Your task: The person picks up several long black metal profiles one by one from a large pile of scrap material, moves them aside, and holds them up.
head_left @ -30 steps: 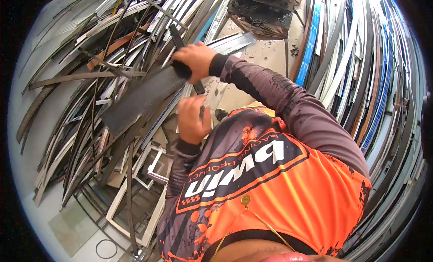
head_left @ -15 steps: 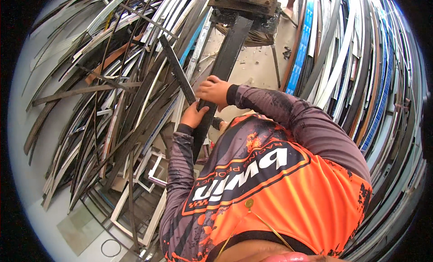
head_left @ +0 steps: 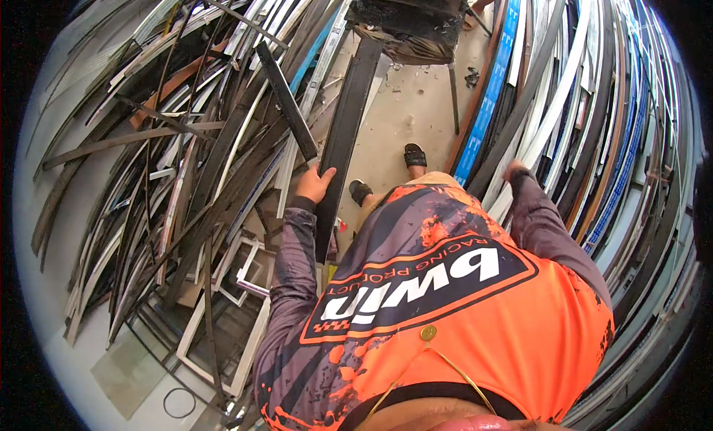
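Note:
My left hand (head_left: 316, 184) is closed at the left edge of a long black board (head_left: 349, 119), thumb lying along that edge. The board slants from beside my body up to a dark work stand (head_left: 405, 26). A shorter black strip (head_left: 286, 100) ends right at the left fingers; whether they grip it too, I cannot tell. My right hand (head_left: 514, 170) is off the board, out to the right, nearest the long strips stacked there. Its fingers look small and blurred, so their closure is unclear.
Tangled long strips (head_left: 186, 134) fill the left side, with pale frames (head_left: 230, 320) below them. Dense long profiles (head_left: 564, 112) line the right, a blue-wrapped one (head_left: 492, 97) among them. My sandalled foot (head_left: 415, 156) is on the floor. Another person's leg (head_left: 483, 4) shows beyond the stand.
My right hand has let go of the long board and swung right toward the stacked profiles. The left hand stays at the board. The view has shifted slightly.

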`<state>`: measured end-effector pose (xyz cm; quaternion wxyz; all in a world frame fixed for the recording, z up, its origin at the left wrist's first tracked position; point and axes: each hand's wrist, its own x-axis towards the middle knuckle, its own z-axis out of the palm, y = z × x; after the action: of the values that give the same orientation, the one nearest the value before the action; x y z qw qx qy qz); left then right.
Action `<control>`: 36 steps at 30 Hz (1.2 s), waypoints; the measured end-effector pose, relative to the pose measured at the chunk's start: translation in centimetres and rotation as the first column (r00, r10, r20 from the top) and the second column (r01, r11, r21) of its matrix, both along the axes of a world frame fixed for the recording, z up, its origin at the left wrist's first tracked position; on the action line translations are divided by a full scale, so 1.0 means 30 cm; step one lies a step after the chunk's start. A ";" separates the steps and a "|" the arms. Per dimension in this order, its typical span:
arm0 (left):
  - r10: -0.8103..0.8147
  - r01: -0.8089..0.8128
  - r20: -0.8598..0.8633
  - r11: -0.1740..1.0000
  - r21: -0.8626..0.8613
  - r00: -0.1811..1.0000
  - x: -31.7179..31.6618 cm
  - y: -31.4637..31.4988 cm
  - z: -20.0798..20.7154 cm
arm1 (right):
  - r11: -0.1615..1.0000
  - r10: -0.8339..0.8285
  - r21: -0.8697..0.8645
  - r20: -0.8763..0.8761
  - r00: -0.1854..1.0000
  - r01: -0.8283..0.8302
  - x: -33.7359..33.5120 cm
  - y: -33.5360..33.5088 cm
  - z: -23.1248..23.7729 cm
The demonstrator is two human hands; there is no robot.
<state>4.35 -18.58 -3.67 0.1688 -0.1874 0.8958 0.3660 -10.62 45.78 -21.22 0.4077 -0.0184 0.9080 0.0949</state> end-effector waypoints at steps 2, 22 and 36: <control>0.033 -0.027 0.037 0.990 -0.137 0.999 0.126 -0.093 -0.003 | 0.885 -0.405 -0.103 0.309 0.861 0.453 0.198 -0.061 0.023; 0.057 -0.053 -0.030 0.989 0.139 0.998 0.619 -0.492 -0.290 | 0.747 -0.128 -0.658 -0.005 0.992 0.093 0.663 -1.190 0.251; 0.078 -0.033 -0.133 0.949 0.312 0.988 0.188 -0.512 -0.547 | 0.939 -0.236 -0.191 0.252 0.938 0.287 1.143 -1.446 -0.066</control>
<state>9.99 -33.95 -20.07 0.1209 -0.1572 0.8316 0.5188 23.68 2.39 -23.20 0.5123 0.0465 0.8550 -0.0666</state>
